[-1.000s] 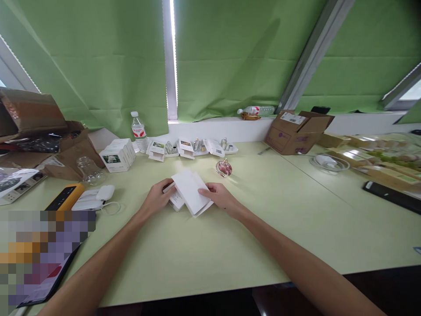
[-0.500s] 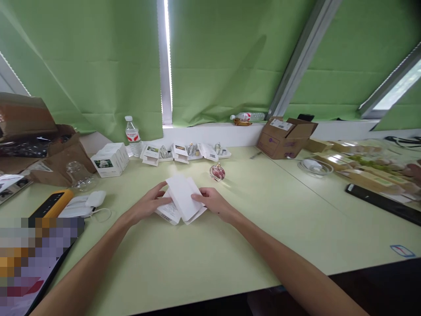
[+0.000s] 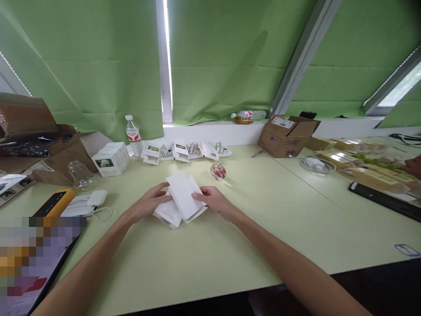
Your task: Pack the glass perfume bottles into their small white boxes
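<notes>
A small white carton (image 3: 182, 200) with an open flap lies on the pale green table (image 3: 230, 245), held from both sides. My left hand (image 3: 149, 204) grips its left part, where a printed panel with a barcode (image 3: 167, 213) sticks out. My right hand (image 3: 213, 202) pinches the right edge under the raised white flap. A round pink glass bottle (image 3: 218, 171) stands just beyond the carton, apart from both hands.
Stacked white boxes (image 3: 110, 159), a water bottle (image 3: 133, 135) and open small boxes (image 3: 184, 150) line the back. An empty glass jar (image 3: 77, 173), a yellow device (image 3: 54, 202) and white charger (image 3: 87, 202) sit left. A cardboard box (image 3: 286, 136) and black bar (image 3: 384, 199) lie right.
My left hand has drawn the printed inner part further out to the left of the carton. The view has shifted slightly; my right hand stays on the carton.
</notes>
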Available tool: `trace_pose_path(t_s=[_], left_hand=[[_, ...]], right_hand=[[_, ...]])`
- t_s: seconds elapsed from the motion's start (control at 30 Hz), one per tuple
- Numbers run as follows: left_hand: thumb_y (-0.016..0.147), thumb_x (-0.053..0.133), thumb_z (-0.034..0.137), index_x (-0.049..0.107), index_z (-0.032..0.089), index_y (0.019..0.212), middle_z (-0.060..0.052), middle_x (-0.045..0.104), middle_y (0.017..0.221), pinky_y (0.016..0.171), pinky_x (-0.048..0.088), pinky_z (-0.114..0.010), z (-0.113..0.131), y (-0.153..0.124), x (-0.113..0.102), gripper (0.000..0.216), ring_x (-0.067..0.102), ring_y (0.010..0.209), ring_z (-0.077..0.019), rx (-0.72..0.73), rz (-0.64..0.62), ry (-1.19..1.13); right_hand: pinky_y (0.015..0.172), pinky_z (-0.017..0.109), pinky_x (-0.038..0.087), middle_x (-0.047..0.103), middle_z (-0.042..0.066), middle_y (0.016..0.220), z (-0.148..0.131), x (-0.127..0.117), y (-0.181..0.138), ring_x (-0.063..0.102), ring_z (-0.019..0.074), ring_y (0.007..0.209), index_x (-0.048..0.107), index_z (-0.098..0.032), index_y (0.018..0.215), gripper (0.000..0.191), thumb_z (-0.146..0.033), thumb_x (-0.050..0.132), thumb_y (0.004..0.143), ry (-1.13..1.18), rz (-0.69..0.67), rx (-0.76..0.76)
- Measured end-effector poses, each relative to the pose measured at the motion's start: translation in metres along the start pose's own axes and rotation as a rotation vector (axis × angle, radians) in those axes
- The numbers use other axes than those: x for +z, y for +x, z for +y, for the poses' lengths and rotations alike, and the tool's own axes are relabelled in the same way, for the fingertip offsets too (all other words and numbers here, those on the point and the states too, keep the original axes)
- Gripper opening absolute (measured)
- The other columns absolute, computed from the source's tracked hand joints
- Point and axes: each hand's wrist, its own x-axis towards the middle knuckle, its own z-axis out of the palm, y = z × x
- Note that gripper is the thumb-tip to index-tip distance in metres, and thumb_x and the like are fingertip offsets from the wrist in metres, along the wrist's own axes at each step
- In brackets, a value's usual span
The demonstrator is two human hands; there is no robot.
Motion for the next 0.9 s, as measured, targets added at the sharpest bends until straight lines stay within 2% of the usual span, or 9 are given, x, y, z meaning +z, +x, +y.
trace_pose_path(t_s=[0.23, 0.33, 0.53, 0.7, 0.8, 0.9], left_hand=[[0.081, 0.058, 0.039, 0.042, 0.027, 0.138, -0.009, 0.063, 0.110, 0.067, 0.048, -0.031, -0.002, 0.002, 0.000, 0.060, 0.064, 0.086, -0.0234, 0.024, 0.063, 0.044], [0.083, 0.056, 0.037, 0.036, 0.030, 0.141, -0.008, 0.061, 0.114, 0.070, 0.049, -0.032, -0.001, 0.001, -0.001, 0.062, 0.063, 0.089, -0.0231, 0.042, 0.060, 0.047], [0.078, 0.059, 0.027, 0.025, 0.032, 0.148, -0.007, 0.054, 0.129, 0.085, 0.048, -0.037, 0.003, -0.005, 0.002, 0.078, 0.057, 0.106, -0.0259, 0.056, -0.055, 0.033], [0.076, 0.061, 0.025, 0.036, 0.032, 0.141, -0.005, 0.055, 0.128, 0.085, 0.048, -0.037, 0.007, -0.007, 0.006, 0.070, 0.057, 0.107, -0.0259, 0.091, -0.125, 0.048], [0.076, 0.062, 0.024, 0.044, 0.031, 0.134, -0.004, 0.056, 0.125, 0.084, 0.049, -0.035, 0.008, -0.007, 0.007, 0.061, 0.057, 0.108, -0.0247, 0.136, -0.130, 0.047], [0.077, 0.061, 0.024, 0.045, 0.031, 0.131, -0.003, 0.057, 0.123, 0.083, 0.050, -0.034, 0.008, -0.007, 0.008, 0.056, 0.057, 0.107, -0.0236, 0.159, -0.133, 0.039]], right_hand=[[0.046, 0.020, 0.033, 0.057, 0.000, 0.070, 0.000, -0.003, 0.000, 0.048, 0.0090, 0.057, 0.065, -0.015, 0.081, 0.032, -0.047, 0.068, 0.076, 0.113, 0.044, -0.062], [0.045, 0.021, 0.038, 0.057, 0.001, 0.071, -0.001, -0.004, 0.001, 0.049, 0.0097, 0.058, 0.065, -0.014, 0.079, 0.031, -0.045, 0.070, 0.075, 0.199, 0.079, -0.089], [0.049, 0.023, 0.049, 0.064, 0.005, 0.081, -0.003, -0.005, 0.003, 0.056, 0.0120, 0.062, 0.066, -0.015, 0.087, 0.030, -0.043, 0.068, 0.079, 0.343, 0.065, -0.099], [0.059, 0.029, 0.059, 0.069, 0.009, 0.093, -0.005, -0.006, 0.003, 0.065, 0.0177, 0.074, 0.068, -0.014, 0.093, 0.027, -0.037, 0.070, 0.079, 0.489, -0.013, -0.103], [0.061, 0.031, 0.061, 0.070, 0.010, 0.101, -0.007, -0.006, 0.000, 0.067, 0.0206, 0.082, 0.068, -0.014, 0.095, 0.026, -0.033, 0.072, 0.077, 0.497, -0.019, -0.101], [0.064, 0.030, 0.061, 0.070, 0.010, 0.105, -0.010, -0.005, -0.003, 0.067, 0.0211, 0.088, 0.068, -0.014, 0.096, 0.026, -0.033, 0.070, 0.078, 0.493, -0.029, -0.109]])
